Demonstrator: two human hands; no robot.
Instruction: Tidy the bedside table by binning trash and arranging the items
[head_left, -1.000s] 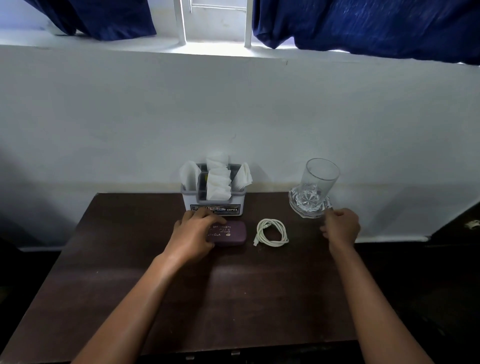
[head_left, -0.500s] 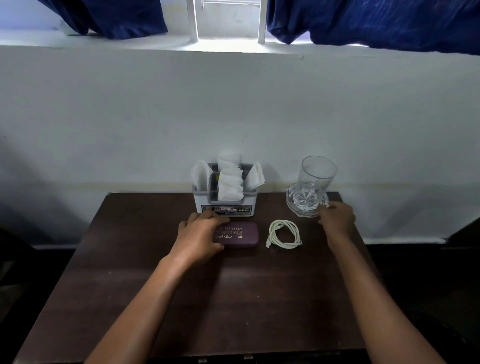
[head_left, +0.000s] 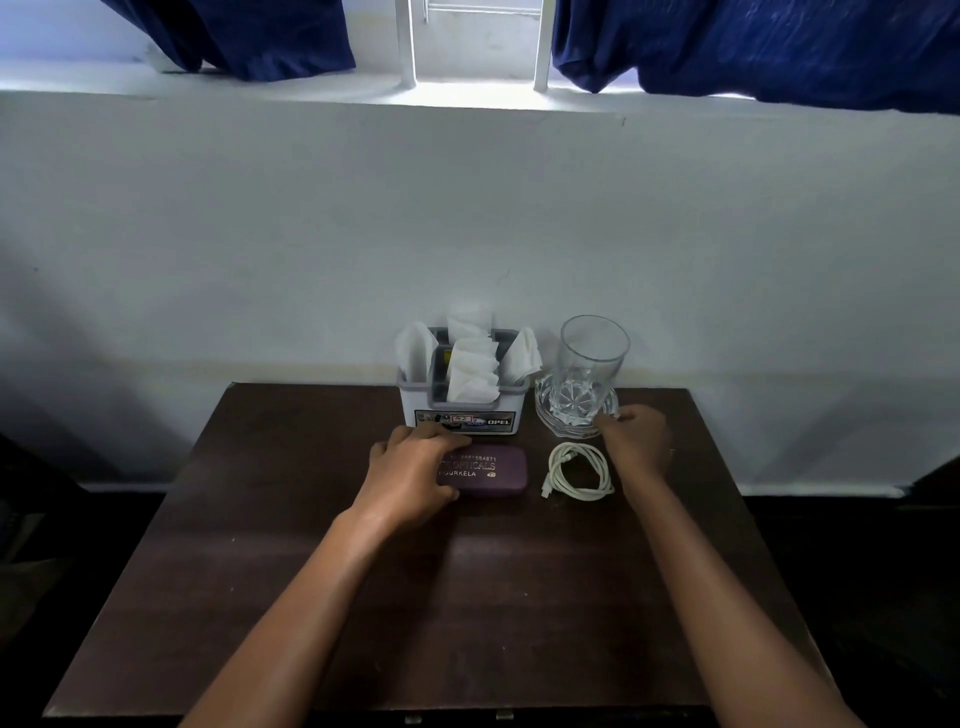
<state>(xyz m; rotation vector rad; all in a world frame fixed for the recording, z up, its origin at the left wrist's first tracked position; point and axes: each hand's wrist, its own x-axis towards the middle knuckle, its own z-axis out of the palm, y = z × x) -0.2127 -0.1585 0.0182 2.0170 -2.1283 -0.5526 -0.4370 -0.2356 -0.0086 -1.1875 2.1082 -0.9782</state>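
Note:
A purple spectacle case (head_left: 493, 470) lies on the dark wooden bedside table (head_left: 467, 597), just in front of a grey-and-white tissue holder (head_left: 465, 410) stuffed with white tissues. My left hand (head_left: 413, 470) grips the case's left end, fingers on the far side and thumb on the near side. A clear glass tumbler (head_left: 589, 364) stands on a cut-glass saucer (head_left: 553, 423) right beside the holder. My right hand (head_left: 636, 441) pinches the saucer's near right rim. A coiled white cable (head_left: 576, 473) lies between my two hands.
A white wall (head_left: 467, 234) rises directly behind the table, with a window ledge and dark blue curtains (head_left: 753, 47) above. The table's near half holds only my forearms. Dark floor lies on both sides.
The saucer with the glass has slid left, closing the gap to the tissue holder, with my right hand following it. My left hand stays on the case.

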